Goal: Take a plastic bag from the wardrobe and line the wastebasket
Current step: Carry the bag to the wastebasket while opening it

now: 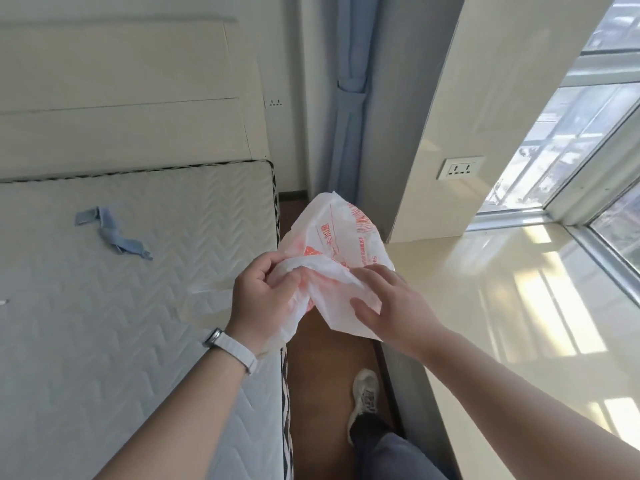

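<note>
A white plastic bag with orange-red print hangs in the air in front of me, above the narrow floor strip between bed and window ledge. My left hand, with a white watch strap on the wrist, pinches the bag's bunched left edge. My right hand holds the bag's lower right part, thumb and fingers pressed on the plastic. Neither a wastebasket nor a wardrobe is in view.
A bare quilted mattress fills the left, with a blue cloth strip on it. A glossy window ledge and window lie to the right. A tied blue curtain hangs ahead. My shoe stands on the brown floor.
</note>
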`<state>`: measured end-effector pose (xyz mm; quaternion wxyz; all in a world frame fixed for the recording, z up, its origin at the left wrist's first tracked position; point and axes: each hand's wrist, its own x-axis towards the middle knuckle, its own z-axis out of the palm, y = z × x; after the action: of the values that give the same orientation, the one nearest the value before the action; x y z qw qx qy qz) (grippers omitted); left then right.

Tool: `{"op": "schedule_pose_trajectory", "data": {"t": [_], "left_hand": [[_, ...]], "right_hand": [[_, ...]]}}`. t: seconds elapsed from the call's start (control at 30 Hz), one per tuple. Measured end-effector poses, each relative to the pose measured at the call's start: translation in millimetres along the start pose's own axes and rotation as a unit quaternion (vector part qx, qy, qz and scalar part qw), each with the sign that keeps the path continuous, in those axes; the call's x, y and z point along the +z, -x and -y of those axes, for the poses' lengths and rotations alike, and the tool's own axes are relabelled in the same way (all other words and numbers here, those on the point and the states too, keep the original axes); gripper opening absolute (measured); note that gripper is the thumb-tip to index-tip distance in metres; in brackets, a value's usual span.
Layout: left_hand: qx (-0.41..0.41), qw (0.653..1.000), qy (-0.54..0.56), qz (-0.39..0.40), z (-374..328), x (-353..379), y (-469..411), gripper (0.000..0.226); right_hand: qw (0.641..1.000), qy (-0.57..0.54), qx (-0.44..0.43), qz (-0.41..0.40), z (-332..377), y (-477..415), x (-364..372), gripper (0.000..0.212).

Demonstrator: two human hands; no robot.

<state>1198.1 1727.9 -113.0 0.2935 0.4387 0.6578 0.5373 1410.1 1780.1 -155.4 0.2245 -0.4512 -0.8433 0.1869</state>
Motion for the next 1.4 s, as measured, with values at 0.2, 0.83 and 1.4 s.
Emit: {"op": "schedule_pose_trajectory", "data": {"t": [0.2,0.83,1.4], "left_hand": [[-0.043,0.998,-0.019,-0.029,2,50,-100,0.011],[-0.082,0.993,-0.072,-0.041,9,130,-311,0.013],[-0.168,0.983,0.002,0.071,123,148,-569,0.019]], "right_hand": [[0.998,-0.054,0.003,0.013,-66,-99,20,0.044],[0.993,-0.103,0.010,0.059,-179,-315,30,0.041],[0.982,-0.005,0.122,0.146,-252,-525,137,0.046]]}}
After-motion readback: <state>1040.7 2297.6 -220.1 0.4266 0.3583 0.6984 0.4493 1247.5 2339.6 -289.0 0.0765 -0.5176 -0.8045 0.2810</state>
